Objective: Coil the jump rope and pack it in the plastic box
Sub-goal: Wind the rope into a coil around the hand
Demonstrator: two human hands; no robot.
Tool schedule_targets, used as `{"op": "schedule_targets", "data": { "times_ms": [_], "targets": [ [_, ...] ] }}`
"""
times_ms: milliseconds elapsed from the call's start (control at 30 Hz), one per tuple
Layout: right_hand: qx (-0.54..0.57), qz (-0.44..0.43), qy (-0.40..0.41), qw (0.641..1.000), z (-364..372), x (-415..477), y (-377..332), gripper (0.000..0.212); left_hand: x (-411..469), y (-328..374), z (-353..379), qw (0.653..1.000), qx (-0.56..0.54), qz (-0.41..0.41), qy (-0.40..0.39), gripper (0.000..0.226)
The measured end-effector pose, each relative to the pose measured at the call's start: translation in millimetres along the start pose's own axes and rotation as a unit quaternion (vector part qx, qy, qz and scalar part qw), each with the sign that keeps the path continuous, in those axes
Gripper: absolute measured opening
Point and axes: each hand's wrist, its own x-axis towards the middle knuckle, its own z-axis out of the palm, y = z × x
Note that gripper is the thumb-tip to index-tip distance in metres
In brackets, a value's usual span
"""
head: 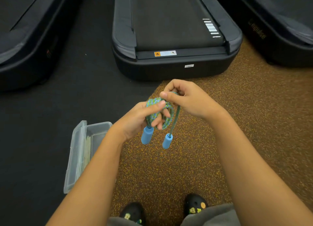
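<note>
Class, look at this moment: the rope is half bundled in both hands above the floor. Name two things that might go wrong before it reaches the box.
1. The blue-green braided jump rope is only loosely looped around the left hand; if that grip slackens, the coils may spring apart.
2. Both blue foam handles dangle free below the right hand and may snag the raised lid of the clear plastic box on the floor.

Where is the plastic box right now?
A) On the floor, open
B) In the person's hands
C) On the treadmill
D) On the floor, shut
A: the box lies on the floor beside the left arm with its lid swung open, while both hands are busy with the rope.
</note>
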Motion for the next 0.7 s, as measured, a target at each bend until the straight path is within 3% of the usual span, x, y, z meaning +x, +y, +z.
{"op": "schedule_targets", "data": {
  "times_ms": [200, 400, 567, 700],
  "targets": [
    [0.112, 0.022, 0.006, 0.994, 17, 2, 2, 0.019, -3, 2, -4, 0.983, -0.175, 0.042, -0.031, 0.025],
    [0.053, 0.06, -0.022, 0.997, 32, 3, 17, 0.024, -1, 7, -11, 0.931, -0.345, 0.116, 0.023, 0.023],
    [-0.018, 0.085, -0.086, 0.992, 38, 2, 25, 0.023, 2, 7, -14, 0.92, -0.347, 0.133, 0.126, 0.033],
    [-0.061, 0.103, -0.141, 0.983, 40, -1, 23, 0.02, 7, 2, -19, 0.933, -0.254, 0.137, 0.216, 0.028]
  ]
}}
